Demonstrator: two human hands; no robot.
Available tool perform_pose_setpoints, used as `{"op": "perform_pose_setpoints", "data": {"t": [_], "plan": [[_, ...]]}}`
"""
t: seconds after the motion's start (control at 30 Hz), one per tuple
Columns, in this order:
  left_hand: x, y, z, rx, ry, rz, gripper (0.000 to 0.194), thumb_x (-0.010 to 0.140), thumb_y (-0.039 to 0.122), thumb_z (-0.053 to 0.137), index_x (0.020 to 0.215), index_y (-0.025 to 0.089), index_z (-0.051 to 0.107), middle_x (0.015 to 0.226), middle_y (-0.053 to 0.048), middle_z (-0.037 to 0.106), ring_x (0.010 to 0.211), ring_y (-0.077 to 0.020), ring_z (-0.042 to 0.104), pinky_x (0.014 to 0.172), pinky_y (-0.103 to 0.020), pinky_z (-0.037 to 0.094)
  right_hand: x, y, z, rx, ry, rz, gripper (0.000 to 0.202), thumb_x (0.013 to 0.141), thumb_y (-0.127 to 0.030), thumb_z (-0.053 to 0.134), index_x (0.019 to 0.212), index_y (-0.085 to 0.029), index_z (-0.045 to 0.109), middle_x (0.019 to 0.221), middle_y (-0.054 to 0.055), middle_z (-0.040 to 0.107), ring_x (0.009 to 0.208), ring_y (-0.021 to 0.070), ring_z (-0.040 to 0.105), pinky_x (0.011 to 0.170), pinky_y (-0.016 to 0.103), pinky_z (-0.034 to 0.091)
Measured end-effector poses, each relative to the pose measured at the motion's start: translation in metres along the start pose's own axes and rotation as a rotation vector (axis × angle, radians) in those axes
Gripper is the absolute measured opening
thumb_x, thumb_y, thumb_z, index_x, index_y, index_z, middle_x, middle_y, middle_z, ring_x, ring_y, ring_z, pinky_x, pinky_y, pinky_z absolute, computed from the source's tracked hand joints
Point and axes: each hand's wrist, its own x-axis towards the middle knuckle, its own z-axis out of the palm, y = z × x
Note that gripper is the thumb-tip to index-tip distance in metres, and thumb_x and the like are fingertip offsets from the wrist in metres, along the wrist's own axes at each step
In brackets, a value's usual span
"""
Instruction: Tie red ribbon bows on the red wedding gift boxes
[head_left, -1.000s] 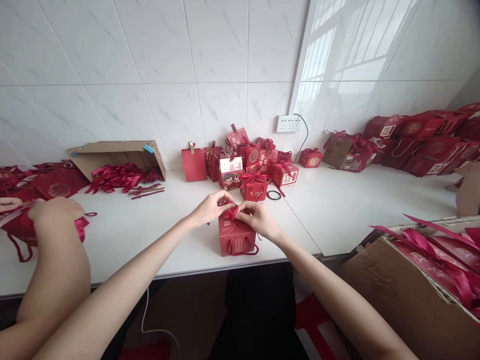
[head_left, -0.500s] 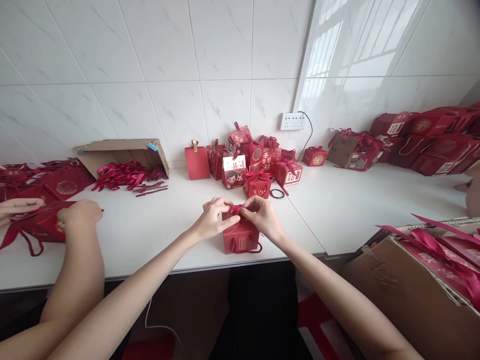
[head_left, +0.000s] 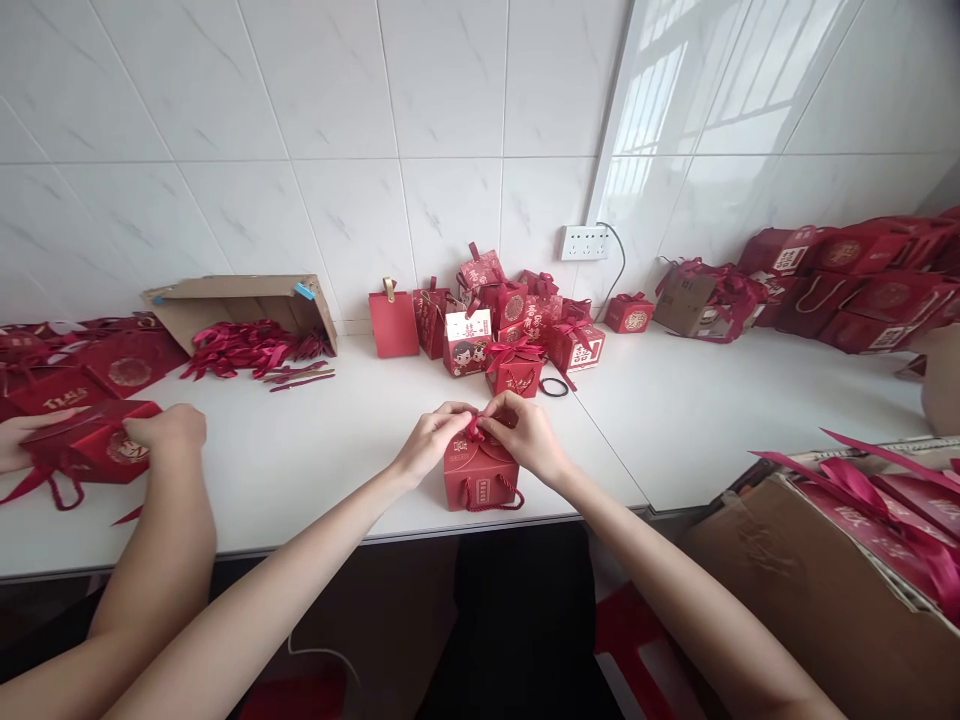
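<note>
A small red gift box [head_left: 480, 482] with gold print and twisted rope handles stands upright near the front edge of the white table [head_left: 330, 470]. On its top is a dark-red ribbon [head_left: 475, 428], bunched into a bow or knot. My left hand [head_left: 431, 440] pinches the ribbon from the left. From the right, my right hand [head_left: 521, 432] pinches it too, fingertips close to those of the left. The fingers partly hide the ribbon's loops and the rear of the lid.
Several decorated red boxes [head_left: 514, 372] stand behind, beside a black ring [head_left: 555, 387]. A cardboard box [head_left: 247, 290] spills ribbons at left. A co-worker's hands [head_left: 176, 425] hold another red box [head_left: 97, 445]. An open carton [head_left: 810, 560] sits at front right; a power strip [head_left: 585, 242] is on the wall.
My left fingers have drawn in closer to the ribbon's middle, uncovering the lid's gold character. At left, the co-worker's hands have shifted and turned their red box.
</note>
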Motion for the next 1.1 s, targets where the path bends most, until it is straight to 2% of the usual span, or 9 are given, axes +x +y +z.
{"op": "perform_pose_setpoints", "data": {"t": [0.13,0.23,0.33,0.47,0.57,0.77,0.9,1.0,1.1], "plan": [[0.000,0.001,0.001,-0.119,0.011,-0.055,0.032,0.074,0.039,0.055,0.092,0.015,0.065,0.091,-0.005,0.066,0.087,-0.0209,0.060,0.079,-0.031,0.042,-0.003,-0.001,-0.006,-0.139,0.051,-0.152,0.006,0.080,-0.022,0.056,0.075,-0.019,0.055,0.086,0.004,0.064,0.079,0.0161,0.062,0.071,0.030,0.051],[-0.001,0.002,0.000,-0.125,0.009,-0.060,0.032,0.074,0.039,0.055,0.095,0.015,0.064,0.086,-0.004,0.068,0.086,-0.0209,0.060,0.079,-0.031,0.042,-0.009,-0.003,-0.010,-0.299,0.072,-0.362,0.006,0.081,-0.023,0.059,0.077,-0.019,0.059,0.106,0.010,0.058,0.099,0.0205,0.058,0.082,0.036,0.050],[-0.001,0.002,-0.001,-0.109,0.002,-0.066,0.033,0.075,0.039,0.053,0.096,0.016,0.063,0.088,-0.004,0.068,0.087,-0.0218,0.061,0.079,-0.032,0.042,-0.015,-0.004,-0.010,-0.443,0.049,-0.466,0.007,0.081,-0.024,0.060,0.079,-0.018,0.062,0.112,0.012,0.054,0.103,0.0237,0.054,0.085,0.039,0.049],[-0.002,0.003,-0.002,-0.064,-0.006,-0.032,0.034,0.076,0.036,0.049,0.098,0.015,0.063,0.098,-0.007,0.067,0.098,-0.0235,0.057,0.083,-0.033,0.042,-0.015,-0.002,-0.006,-0.513,0.042,-0.486,0.009,0.084,-0.019,0.056,0.080,-0.017,0.064,0.107,0.011,0.056,0.092,0.0216,0.056,0.078,0.038,0.051],[-0.004,0.005,-0.005,0.078,0.038,0.011,0.033,0.077,0.035,0.045,0.098,0.016,0.063,0.105,-0.006,0.065,0.102,-0.0233,0.055,0.088,-0.035,0.040,-0.014,-0.002,-0.007,-0.508,0.028,-0.494,0.012,0.086,-0.018,0.053,0.080,-0.017,0.064,0.100,0.009,0.058,0.084,0.0190,0.057,0.073,0.035,0.052],[-0.013,0.008,-0.017,0.509,0.119,0.172,0.035,0.083,0.037,0.038,0.066,0.019,0.063,0.118,-0.006,0.057,0.117,-0.0237,0.043,0.098,-0.036,0.034,-0.017,-0.007,-0.027,-0.576,-0.034,-0.521,0.013,0.087,-0.019,0.051,0.082,-0.019,0.063,0.099,0.009,0.059,0.086,0.0195,0.057,0.074,0.036,0.050],[-0.023,0.007,-0.020,0.656,0.182,0.287,0.031,0.084,0.036,0.041,0.069,0.020,0.063,0.101,-0.006,0.059,0.105,-0.0213,0.049,0.092,-0.036,0.040,-0.020,-0.010,-0.039,-0.640,-0.090,-0.526,0.016,0.089,-0.019,0.048,0.082,-0.019,0.063,0.100,0.010,0.058,0.087,0.0195,0.057,0.073,0.035,0.050],[-0.031,0.003,-0.019,0.669,0.228,0.386,0.024,0.083,0.031,0.044,0.070,0.019,0.060,0.088,-0.004,0.055,0.087,-0.0165,0.054,0.082,-0.030,0.045,-0.023,-0.009,-0.045,-0.690,-0.098,-0.568,0.019,0.090,-0.017,0.046,0.081,-0.019,0.063,0.101,0.010,0.058,0.084,0.0183,0.057,0.072,0.034,0.049],[-0.038,0.000,-0.017,0.661,0.248,0.395,0.018,0.082,0.027,0.045,0.069,0.019,0.055,0.082,-0.002,0.051,0.075,-0.0131,0.053,0.067,-0.025,0.046,-0.025,-0.005,-0.048,-0.770,-0.066,-0.606,0.019,0.090,-0.016,0.046,0.081,-0.019,0.062,0.098,0.009,0.059,0.084,0.0188,0.057,0.072,0.034,0.048]]}}
